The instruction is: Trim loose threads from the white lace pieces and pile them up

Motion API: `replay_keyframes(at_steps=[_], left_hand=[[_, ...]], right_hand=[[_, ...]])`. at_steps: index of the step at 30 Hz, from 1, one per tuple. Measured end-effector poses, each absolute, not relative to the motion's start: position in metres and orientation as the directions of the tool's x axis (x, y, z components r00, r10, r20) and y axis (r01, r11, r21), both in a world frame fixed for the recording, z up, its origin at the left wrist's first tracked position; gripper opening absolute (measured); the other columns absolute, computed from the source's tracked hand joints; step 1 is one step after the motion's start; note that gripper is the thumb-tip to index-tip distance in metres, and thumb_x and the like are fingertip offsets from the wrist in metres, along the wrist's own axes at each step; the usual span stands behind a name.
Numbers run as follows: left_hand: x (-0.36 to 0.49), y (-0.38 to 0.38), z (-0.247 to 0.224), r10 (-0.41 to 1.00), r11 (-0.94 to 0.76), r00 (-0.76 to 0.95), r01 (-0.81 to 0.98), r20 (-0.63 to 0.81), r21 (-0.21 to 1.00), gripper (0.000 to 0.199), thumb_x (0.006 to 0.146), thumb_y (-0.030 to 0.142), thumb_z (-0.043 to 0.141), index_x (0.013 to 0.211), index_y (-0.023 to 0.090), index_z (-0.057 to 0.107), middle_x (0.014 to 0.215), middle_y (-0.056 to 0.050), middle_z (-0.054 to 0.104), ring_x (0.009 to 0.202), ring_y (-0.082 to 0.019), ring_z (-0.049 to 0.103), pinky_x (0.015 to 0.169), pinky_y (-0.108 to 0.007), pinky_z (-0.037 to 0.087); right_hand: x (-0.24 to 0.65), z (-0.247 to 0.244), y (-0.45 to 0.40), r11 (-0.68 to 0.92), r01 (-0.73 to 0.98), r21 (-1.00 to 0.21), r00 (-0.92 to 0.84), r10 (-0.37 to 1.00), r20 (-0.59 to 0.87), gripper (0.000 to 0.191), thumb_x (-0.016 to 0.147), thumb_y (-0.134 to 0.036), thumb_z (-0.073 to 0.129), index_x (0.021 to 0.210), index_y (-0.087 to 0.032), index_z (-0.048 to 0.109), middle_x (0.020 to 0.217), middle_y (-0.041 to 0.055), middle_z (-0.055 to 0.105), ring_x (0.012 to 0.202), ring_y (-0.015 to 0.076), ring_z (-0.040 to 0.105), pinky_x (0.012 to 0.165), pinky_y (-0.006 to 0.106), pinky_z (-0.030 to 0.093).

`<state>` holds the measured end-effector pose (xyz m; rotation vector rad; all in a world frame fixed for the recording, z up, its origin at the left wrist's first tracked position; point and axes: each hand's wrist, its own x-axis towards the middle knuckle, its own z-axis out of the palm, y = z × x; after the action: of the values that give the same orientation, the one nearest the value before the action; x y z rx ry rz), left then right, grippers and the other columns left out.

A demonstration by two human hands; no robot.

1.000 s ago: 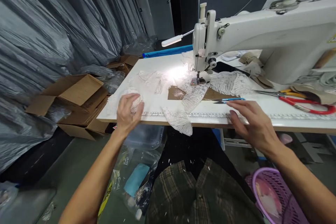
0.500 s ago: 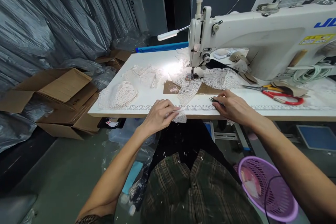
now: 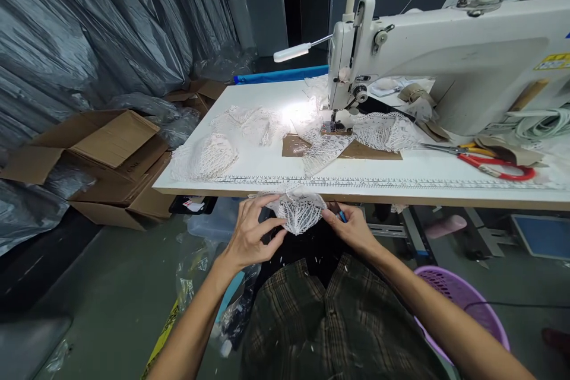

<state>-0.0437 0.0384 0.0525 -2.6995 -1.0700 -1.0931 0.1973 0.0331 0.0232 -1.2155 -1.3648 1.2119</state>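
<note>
White openwork lace piece (image 3: 297,214), drooping to a point at the table's front edge (image 3: 401,202), pinched by left hand (image 3: 253,230), right hand (image 3: 352,230) gripping blue thread snips (image 3: 342,215); bare tabletop (image 3: 260,161) beyond.

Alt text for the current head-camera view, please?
A person's left hand and right hand hold white lace at the edge of a table, the right also holding blue thread snips. Behind stands a white sewing machine, red-handled scissors to the right.
</note>
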Motion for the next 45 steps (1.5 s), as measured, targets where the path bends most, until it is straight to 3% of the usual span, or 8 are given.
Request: replay_keyframes(at_steps=[9,16,20,24,27,31,37,45], left_hand=[[-0.04,0.033,0.04,0.761,-0.598,0.206,0.589,0.615,0.544,0.021,0.082,0.027,0.063,0.102,0.021,0.065,0.115,-0.012,0.064,0.104,-0.027,0.06,0.092,-0.046,0.044],[-0.003,0.014,0.009,0.905,-0.101,0.41,-0.05,0.113,0.994,0.06,0.078,0.071,0.052,0.096,0.017,0.071,0.108,-0.014,0.068,0.109,-0.032,0.06,0.1,-0.045,0.042],[0.009,-0.01,0.003,0.803,0.325,0.589,-0.295,-0.097,0.899,0.054,0.064,0.068,0.07,0.068,0.014,0.064,0.09,-0.014,0.07,0.083,-0.027,0.067,0.081,-0.039,0.051],[0.002,-0.02,0.011,0.877,0.442,0.346,-0.31,-0.333,0.842,0.036,0.064,0.035,0.084,0.07,0.015,0.056,0.065,0.001,0.062,0.05,-0.007,0.053,0.052,-0.018,0.041],[-0.006,-0.019,0.019,0.883,0.465,0.216,-0.283,-0.417,0.839,0.039,0.062,0.028,0.087,0.088,0.017,0.061,0.064,0.005,0.061,0.053,-0.007,0.054,0.055,-0.017,0.043],[-0.013,-0.016,0.024,0.889,0.449,0.187,-0.187,-0.417,0.874,0.041,0.063,0.031,0.086,0.096,0.013,0.07,0.076,-0.003,0.071,0.064,-0.012,0.063,0.064,-0.022,0.049],[-0.018,-0.015,0.028,0.947,0.281,0.125,0.121,-0.296,0.952,0.021,0.072,0.034,0.079,0.084,0.017,0.078,0.086,-0.006,0.076,0.08,-0.018,0.068,0.073,-0.025,0.051],[-0.018,-0.013,0.036,0.963,0.191,0.146,0.218,-0.225,0.957,0.015,0.077,0.033,0.073,0.083,0.02,0.077,0.088,-0.004,0.076,0.086,-0.019,0.069,0.079,-0.028,0.053]], right_hand=[[0.18,0.031,0.019,0.166,0.138,-0.976,-0.198,0.971,0.138,0.043,0.087,-0.043,0.058,0.056,-0.018,0.044,0.054,-0.0042,0.032,0.051,0.0075,0.026,0.047,0.023,0.021],[0.185,0.032,-0.043,0.437,0.118,-0.892,-0.649,0.714,0.264,0.026,0.092,-0.025,0.052,0.068,-0.017,0.06,0.056,-0.0034,0.044,0.048,0.0079,0.035,0.05,0.023,0.029],[0.195,0.024,-0.054,0.466,0.096,-0.88,-0.673,0.682,0.287,0.018,0.091,-0.023,0.053,0.081,-0.017,0.067,0.06,-0.0007,0.055,0.05,0.0093,0.045,0.052,0.023,0.034],[0.207,0.021,-0.042,0.33,0.285,-0.9,-0.617,0.782,0.092,0.017,0.092,-0.029,0.055,0.088,-0.016,0.066,0.066,-0.0003,0.059,0.055,0.0104,0.048,0.053,0.022,0.036],[0.207,0.022,-0.028,0.254,0.35,-0.902,-0.506,0.861,0.047,0.022,0.095,-0.027,0.047,0.105,-0.018,0.064,0.083,0.0035,0.066,0.07,0.0143,0.057,0.065,0.024,0.044],[0.195,0.018,-0.015,0.269,0.357,-0.895,-0.439,0.893,0.093,0.027,0.097,-0.029,0.042,0.105,-0.019,0.066,0.087,0.0044,0.069,0.075,0.0166,0.061,0.07,0.027,0.045],[0.187,0.012,-0.009,0.153,0.41,-0.899,-0.254,0.966,0.049,0.056,0.102,-0.044,0.027,0.062,-0.019,0.058,0.064,0.0039,0.063,0.071,0.0197,0.064,0.064,0.028,0.043],[0.175,0.012,-0.005,0.29,0.499,-0.817,-0.389,0.917,0.088,0.045,0.099,-0.041,0.035,0.073,-0.019,0.064,0.064,0.0014,0.06,0.057,0.0143,0.053,0.058,0.026,0.035]])
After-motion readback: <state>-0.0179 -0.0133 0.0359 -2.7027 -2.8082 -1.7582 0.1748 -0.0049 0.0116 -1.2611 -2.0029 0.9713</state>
